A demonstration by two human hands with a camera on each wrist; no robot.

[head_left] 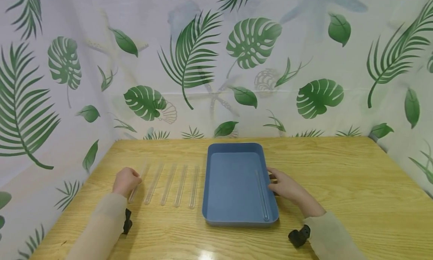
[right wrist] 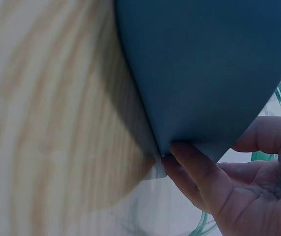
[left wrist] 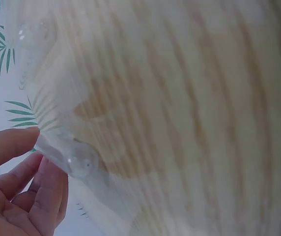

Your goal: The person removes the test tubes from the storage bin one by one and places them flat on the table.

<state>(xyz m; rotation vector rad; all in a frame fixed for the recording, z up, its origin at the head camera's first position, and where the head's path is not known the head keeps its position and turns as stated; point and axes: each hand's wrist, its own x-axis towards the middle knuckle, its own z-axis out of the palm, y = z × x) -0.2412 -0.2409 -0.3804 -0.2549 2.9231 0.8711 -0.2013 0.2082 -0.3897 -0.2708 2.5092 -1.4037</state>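
Observation:
My left hand (head_left: 126, 181) pinches a clear test tube (head_left: 133, 195) at the left end of a row on the table. In the left wrist view, thumb and fingers meet at that tube near a rounded, shiny part. Several similar clear tubes (head_left: 169, 184) lie side by side to its right, rounded ends toward me. A blue rectangular tray (head_left: 233, 184) stands right of the row, with one clear tube (head_left: 261, 196) lying along its right side. My right hand (head_left: 289, 188) grips the tray's right wall, fingers against the outside and thumb at the rim.
The wood-grain table (head_left: 338, 169) extends to both sides of the tray. Behind it and at both sides hangs a white cloth (head_left: 209, 120) printed with green leaves. A black wrist camera (head_left: 299, 236) sits on my right wrist, close over the table.

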